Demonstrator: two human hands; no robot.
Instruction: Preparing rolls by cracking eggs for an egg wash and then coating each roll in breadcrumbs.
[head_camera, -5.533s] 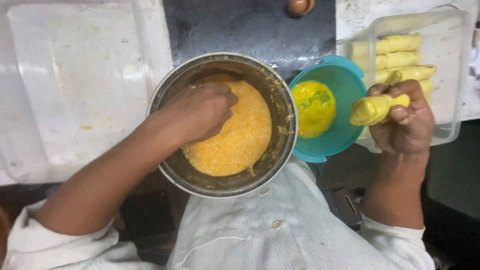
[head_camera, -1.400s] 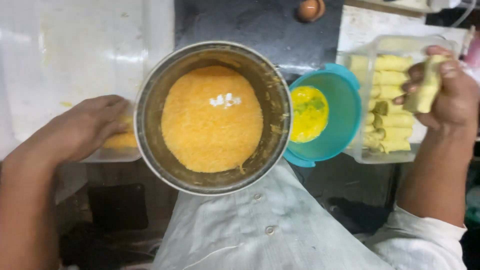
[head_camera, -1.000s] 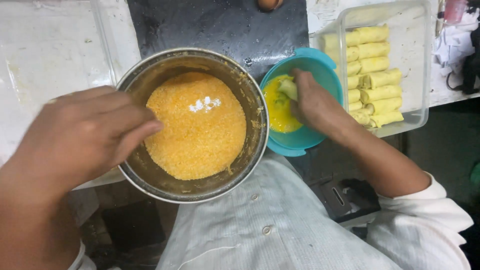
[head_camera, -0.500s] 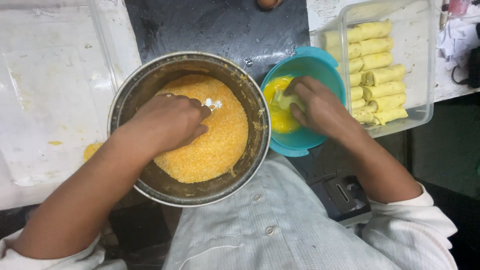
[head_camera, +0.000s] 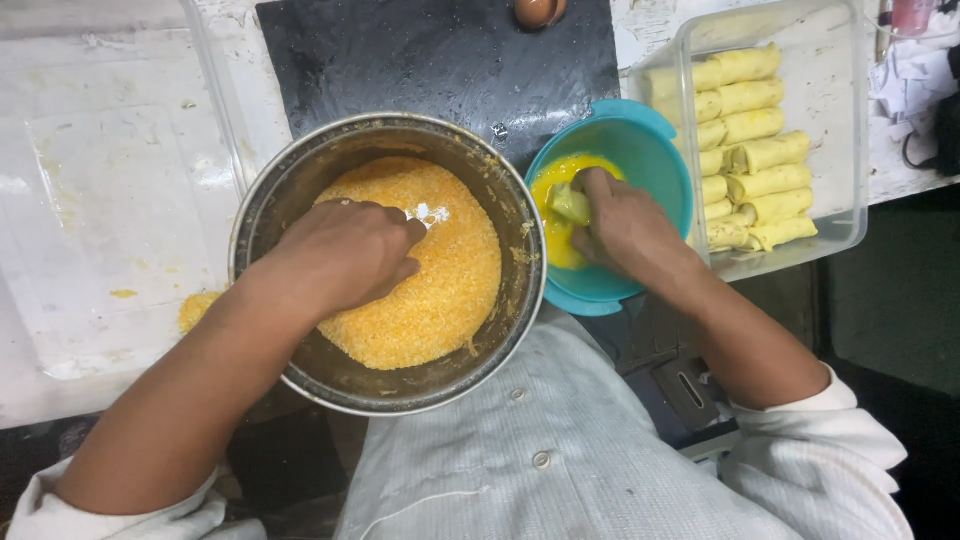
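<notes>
Nearest the viewer, at the bottom of the frame, is the person's pale buttoned shirt (head_camera: 560, 450), sleeves rolled up on both arms.

Just above it, in the middle, a round metal bowl (head_camera: 300, 190) holds orange breadcrumbs (head_camera: 440, 290). The left hand (head_camera: 345, 255) lies inside, fingers curled loosely down into the crumbs; whether it grips anything underneath I cannot tell. A few white flecks sit on the crumbs at its fingertips.

To the right, touching the metal bowl's rim, a turquoise bowl (head_camera: 650, 135) contains beaten egg (head_camera: 550, 185). The right hand (head_camera: 620, 225) is down in it, fingers closed around one pale rolled pancake (head_camera: 572, 203) that is lying in the egg.

Farther up on the right, a clear plastic tub (head_camera: 830, 120) has a double column of the same yellow rolls (head_camera: 750, 150), all looking bare; by my reckoning most of the batch waits to be dipped and crumbed. At the left, a white tray (head_camera: 90, 200) carries one orange, crumb-coloured piece (head_camera: 198, 310) at its near edge, mostly hidden by the arm, so few seem finished.

At the top edge a brown egg (head_camera: 538, 10) rests on a dark slab (head_camera: 440, 60).
</notes>
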